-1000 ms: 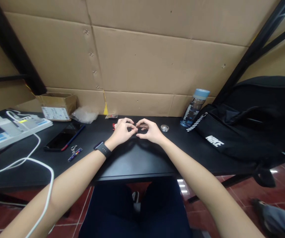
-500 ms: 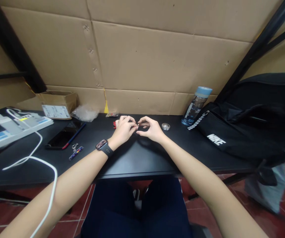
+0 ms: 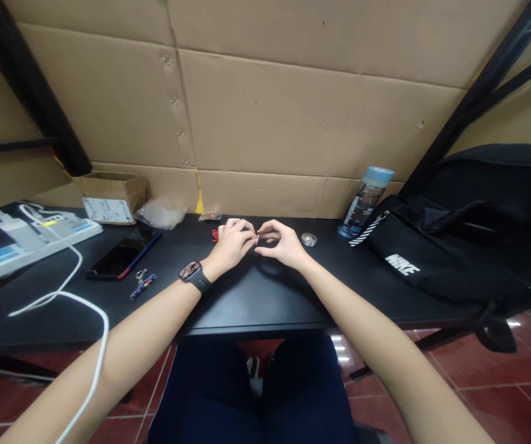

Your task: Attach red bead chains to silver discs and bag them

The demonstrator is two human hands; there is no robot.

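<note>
The left hand (image 3: 235,239) pinches a thin piece (image 3: 258,239), too small to identify; the right hand (image 3: 284,243) curves around it, but its grip I cannot tell. The smooth desk (image 3: 256,296) stretches nearer, to its straight edge. A red thing (image 3: 215,235) is partly hidden beside the left hand; rightward are a round roll (image 3: 308,239), a plastic bottle (image 3: 362,203), a soft bag (image 3: 432,237).

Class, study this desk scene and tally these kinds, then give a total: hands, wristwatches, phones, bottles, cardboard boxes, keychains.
Hands: 2
Wristwatch: 1
Phone: 1
Bottle: 1
Cardboard box: 1
Keychain: 1
Total: 7
</note>
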